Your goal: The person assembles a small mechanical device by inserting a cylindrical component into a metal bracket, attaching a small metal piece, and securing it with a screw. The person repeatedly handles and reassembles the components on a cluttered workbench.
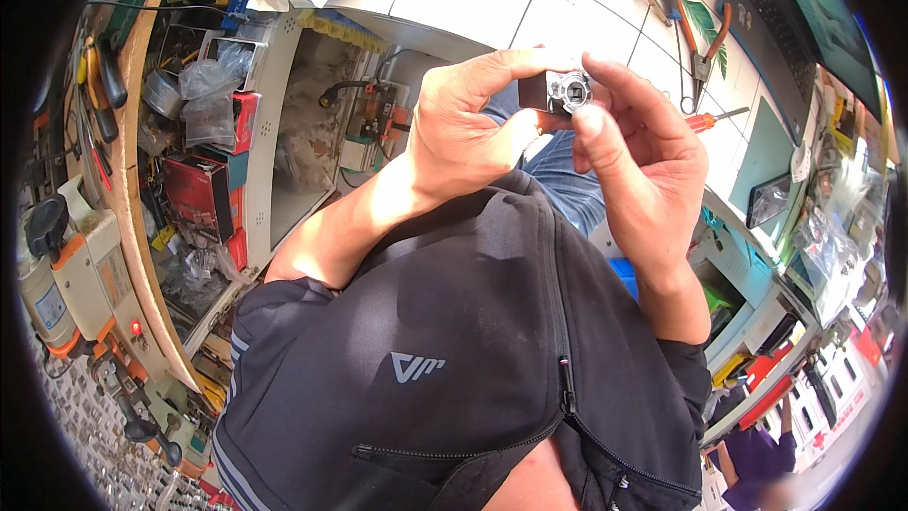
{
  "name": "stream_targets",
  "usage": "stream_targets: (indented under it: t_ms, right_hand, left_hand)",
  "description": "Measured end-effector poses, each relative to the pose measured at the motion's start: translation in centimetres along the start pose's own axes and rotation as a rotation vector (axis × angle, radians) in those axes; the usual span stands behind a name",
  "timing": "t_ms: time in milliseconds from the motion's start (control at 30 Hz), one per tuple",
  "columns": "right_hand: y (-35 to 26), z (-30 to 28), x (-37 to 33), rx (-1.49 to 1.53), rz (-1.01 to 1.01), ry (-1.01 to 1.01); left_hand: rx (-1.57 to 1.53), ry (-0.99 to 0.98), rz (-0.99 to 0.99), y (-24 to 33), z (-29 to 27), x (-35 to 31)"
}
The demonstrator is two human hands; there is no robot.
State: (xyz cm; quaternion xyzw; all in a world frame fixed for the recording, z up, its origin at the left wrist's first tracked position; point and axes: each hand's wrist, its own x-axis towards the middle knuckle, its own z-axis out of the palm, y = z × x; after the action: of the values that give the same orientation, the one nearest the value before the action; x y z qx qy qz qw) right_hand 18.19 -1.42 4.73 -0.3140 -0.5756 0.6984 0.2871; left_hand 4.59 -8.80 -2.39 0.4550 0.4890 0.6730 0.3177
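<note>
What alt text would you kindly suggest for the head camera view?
A person's left hand grips a small boxy black part with a round silver end, with the right hand at that end. Beyond them are orange-handled pliers on a white tiled worktop, with an open laptop to the right.

Your part (573,92): glossy metal end, smooth casing (532,93). Your jacket (426,293): matt, smooth cloth. Your jeans (570,180): matt denim. Tiles (463,24): smooth, glossy. Bag (205,81): crinkled, shiny plastic. Board (126,180): matt, wood-like.
</note>
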Motion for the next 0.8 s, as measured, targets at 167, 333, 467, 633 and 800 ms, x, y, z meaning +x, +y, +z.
stream_targets:
  t_ms: [167,333,467,633,800]
  right_hand:
    - [0.5,-0.22,0.02,-0.05,-0.075,-0.047]
    - [0.66,-0.35,0.0,-0.129,-0.104,-0.033]
    - [0.44,-0.22,-0.08,-0.128,-0.1,-0.014]
    - [0.03,-0.2,-0.14,-0.157,-0.084,-0.001]
    - [-0.07,-0.46,-0.42,-0.205,-0.037,-0.027]
  left_hand:
    - [0.006,-0.012,-0.004,-0.06,-0.09,-0.07]
    - [0.022,-0.02,0.015,-0.11,-0.11,-0.03]
    - [0.012,0.056,0.001,0.14,0.38,0.2]
    - [0.001,0.038,-0.021,0.52,0.38,0.29]
    - [-0.018,0.042,-0.007,0.38,0.48,0.3]
